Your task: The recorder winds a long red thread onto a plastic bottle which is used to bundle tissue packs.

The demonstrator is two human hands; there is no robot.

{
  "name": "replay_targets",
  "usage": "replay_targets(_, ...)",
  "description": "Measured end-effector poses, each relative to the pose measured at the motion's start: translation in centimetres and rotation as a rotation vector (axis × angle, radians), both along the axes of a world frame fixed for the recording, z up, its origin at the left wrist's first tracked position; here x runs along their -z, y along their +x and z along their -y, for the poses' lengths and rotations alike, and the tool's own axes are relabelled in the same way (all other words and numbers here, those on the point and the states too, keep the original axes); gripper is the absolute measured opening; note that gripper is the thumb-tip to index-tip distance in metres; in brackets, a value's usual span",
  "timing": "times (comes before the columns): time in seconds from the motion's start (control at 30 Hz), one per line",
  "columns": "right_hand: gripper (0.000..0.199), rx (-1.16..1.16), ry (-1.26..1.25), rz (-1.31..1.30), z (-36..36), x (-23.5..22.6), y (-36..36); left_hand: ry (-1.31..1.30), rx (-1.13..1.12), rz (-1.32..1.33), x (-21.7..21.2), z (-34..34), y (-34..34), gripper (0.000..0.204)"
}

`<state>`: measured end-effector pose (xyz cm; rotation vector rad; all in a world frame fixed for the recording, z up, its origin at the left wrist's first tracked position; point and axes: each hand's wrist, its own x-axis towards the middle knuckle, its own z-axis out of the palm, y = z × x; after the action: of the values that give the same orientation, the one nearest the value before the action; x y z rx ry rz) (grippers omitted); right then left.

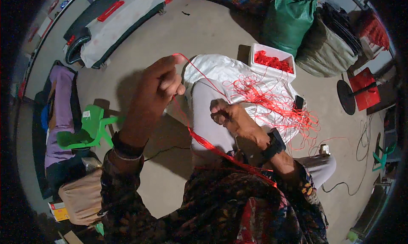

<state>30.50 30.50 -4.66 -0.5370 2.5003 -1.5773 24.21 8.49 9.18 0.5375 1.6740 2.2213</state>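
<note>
My left hand (166,76) is raised with its fingers curled and pinched on a red cord (199,70). From there one stretch of cord slants down to my right hand (227,114), whose fingers are closed on it above my knee. A thicker bundle of red strands (216,149) runs from below my left hand across my lap. Beyond my right hand, a loose tangle of red cord (272,100) spreads over a white cloth (204,62) on the floor.
At the cloth's far edge stands a white box (272,48) of red pieces. Green (291,21) and pale sacks (327,53) stand behind it. A dark phone (298,102) lies by the tangle. To the left is a green plastic chair (91,127); cables (361,159) lie at right.
</note>
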Motion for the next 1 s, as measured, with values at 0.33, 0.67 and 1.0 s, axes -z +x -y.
replay_targets(0.33, 0.022, -0.001, -0.287, 0.046, 1.6, 0.2, 1.8, 0.056, 0.022, 0.063, 0.4, 0.1, -0.6, 0.031)
replay_targets(0.67, 0.036, 0.051, -0.372, 0.025, 4.4, -4.7, 1.8, -0.038, -0.025, -0.045, -1.3, -4.2, 0.0, 0.025)
replay_targets(1.0, 0.047, 0.123, -0.875, 0.389, -0.2, -10.1, -0.2, -0.153, 0.162, 0.032, -1.1, -5.2, -1.4, 0.026)
